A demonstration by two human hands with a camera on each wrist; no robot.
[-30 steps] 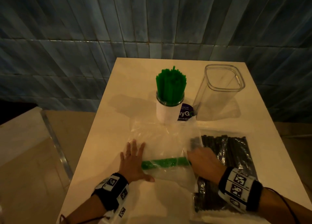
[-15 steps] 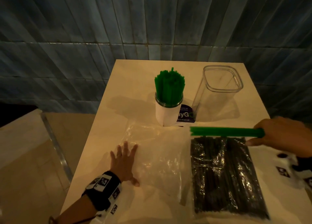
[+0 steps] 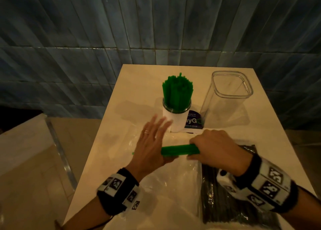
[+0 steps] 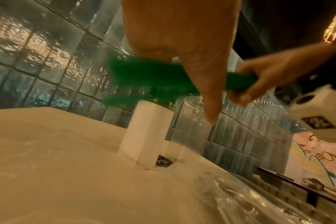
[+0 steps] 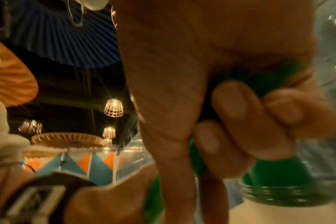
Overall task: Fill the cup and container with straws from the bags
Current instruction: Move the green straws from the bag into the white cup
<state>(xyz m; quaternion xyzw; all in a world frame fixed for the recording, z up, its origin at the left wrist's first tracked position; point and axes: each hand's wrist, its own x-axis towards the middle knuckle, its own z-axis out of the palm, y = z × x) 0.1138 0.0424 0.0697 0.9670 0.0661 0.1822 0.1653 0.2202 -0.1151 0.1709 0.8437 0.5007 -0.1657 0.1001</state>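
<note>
Two hands at work over the flat clear bag (image 3: 152, 162) near the cup (image 3: 176, 120). Right hand (image 3: 214, 150) curled round one end of a bundle of green straws (image 3: 178, 150), held level just above the table (image 3: 132, 84). Left hand (image 3: 150, 145) spread flat, fingers straight, palm against the bundle's left end, probably to square the tips before upending. Cup already crowded with upright green straws; clear container (image 3: 227, 99) to its right with nothing inside. Sealed bag of black straws (image 3: 208, 195) under the right wrist, near right, unopened.
</note>
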